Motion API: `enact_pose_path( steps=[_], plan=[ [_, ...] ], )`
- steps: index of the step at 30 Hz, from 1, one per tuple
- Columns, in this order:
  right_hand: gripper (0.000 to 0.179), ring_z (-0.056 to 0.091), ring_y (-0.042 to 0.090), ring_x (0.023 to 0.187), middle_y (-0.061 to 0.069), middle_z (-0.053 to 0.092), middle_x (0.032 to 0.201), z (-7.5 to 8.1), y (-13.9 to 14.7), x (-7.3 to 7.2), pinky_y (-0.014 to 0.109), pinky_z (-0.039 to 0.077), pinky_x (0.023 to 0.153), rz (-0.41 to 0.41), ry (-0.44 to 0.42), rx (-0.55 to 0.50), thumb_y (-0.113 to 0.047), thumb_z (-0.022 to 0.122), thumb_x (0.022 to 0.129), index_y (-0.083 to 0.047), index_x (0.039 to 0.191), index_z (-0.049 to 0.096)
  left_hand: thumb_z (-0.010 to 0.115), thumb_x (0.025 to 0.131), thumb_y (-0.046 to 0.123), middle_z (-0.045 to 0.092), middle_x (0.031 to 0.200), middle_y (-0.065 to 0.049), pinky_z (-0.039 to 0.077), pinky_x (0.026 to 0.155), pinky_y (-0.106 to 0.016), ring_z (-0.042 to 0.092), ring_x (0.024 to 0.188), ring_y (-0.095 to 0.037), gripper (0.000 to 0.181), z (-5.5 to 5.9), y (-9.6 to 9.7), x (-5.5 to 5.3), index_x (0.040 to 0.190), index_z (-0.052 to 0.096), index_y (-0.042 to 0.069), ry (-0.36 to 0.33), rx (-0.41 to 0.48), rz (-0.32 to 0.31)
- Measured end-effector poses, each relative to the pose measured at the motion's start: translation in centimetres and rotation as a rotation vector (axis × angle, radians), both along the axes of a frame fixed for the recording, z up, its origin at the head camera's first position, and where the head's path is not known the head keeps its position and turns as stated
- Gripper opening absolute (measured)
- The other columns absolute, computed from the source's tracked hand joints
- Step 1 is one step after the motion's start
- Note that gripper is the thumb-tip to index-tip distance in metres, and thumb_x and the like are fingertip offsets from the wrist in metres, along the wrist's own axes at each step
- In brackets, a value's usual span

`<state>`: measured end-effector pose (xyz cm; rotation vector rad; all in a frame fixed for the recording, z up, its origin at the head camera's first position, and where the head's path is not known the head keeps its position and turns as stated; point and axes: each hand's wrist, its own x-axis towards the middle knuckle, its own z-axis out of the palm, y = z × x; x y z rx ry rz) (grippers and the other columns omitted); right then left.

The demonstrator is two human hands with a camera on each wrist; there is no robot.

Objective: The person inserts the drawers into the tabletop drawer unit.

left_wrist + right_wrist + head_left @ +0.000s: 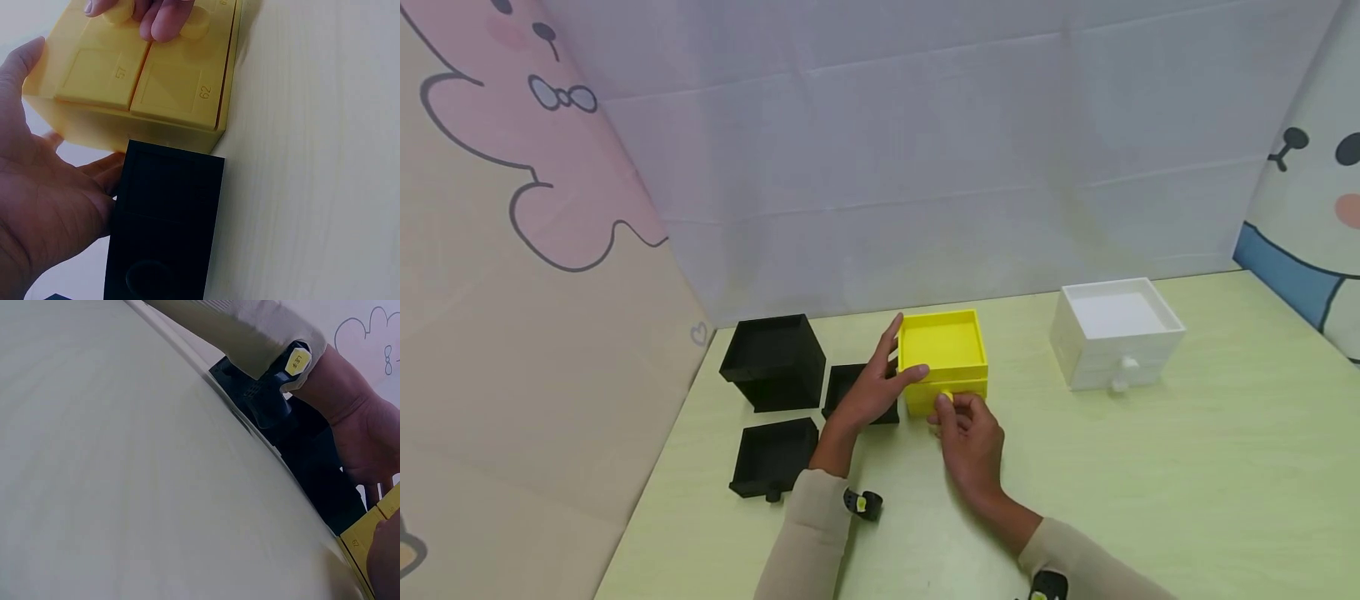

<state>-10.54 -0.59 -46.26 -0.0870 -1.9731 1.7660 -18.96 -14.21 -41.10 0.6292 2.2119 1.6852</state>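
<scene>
A small yellow drawer box (942, 343) with a recessed top stands mid-table. My left hand (871, 393) rests on its left side, fingers extended along the wall and thumb on the front top edge. Two stacked drawer fronts show in the left wrist view, the upper marked 57 (100, 75), the lower marked 62 (178, 87). Both drawers look pushed in. My right hand (973, 442) is at the front, thumb and fingers pinching the upper drawer's round knob (119, 12). The lower knob (195, 24) sits beside those fingertips.
Left of the yellow box are a black cabinet shell (782, 367), a black drawer (775, 457) lying out in front, and another black drawer (844, 382) partly behind my left hand. A white drawer box (1116, 342) stands to the right. A white cloth wall (925, 167) rises behind.
</scene>
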Motion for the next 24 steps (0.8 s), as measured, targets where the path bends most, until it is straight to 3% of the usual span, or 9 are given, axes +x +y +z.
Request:
enact_pose_path(
  steps=[9,20,24],
  plan=[
    [0.025,0.068,0.020,0.063,0.013,0.070,0.089,-2.1,0.4,-1.2,0.025,0.054,0.054,-0.004,-0.027,0.003,-0.028,0.061,0.091,-0.004,0.098,0.059,0.058,0.093,0.029,0.017,0.152,-0.011,0.038,0.101,-0.046,0.029,0.135,-0.033,0.078,-0.1,0.0,-0.1,0.149,0.005,0.039,-0.001,0.005,-0.002],
    [0.027,0.065,0.012,0.055,0.009,0.070,0.086,-2.4,0.3,-1.3,0.024,0.051,0.051,-0.033,-0.021,0.022,-0.031,0.062,0.090,-0.005,0.097,0.061,0.058,0.093,0.030,0.018,0.151,-0.010,0.037,0.101,-0.045,0.029,0.135,-0.032,0.078,-0.2,-0.1,-0.2,0.149,0.004,0.039,0.004,-0.003,0.000],
    [0.027,0.064,0.012,0.052,0.006,0.070,0.084,-2.3,0.3,-1.2,0.025,0.050,0.049,-0.043,-0.034,0.028,-0.033,0.062,0.090,-0.006,0.095,0.062,0.059,0.092,0.030,0.017,0.152,-0.008,0.037,0.101,-0.047,0.028,0.136,-0.032,0.079,-1.5,-0.1,-0.9,0.148,0.004,0.041,0.007,0.005,0.009]
  ],
)
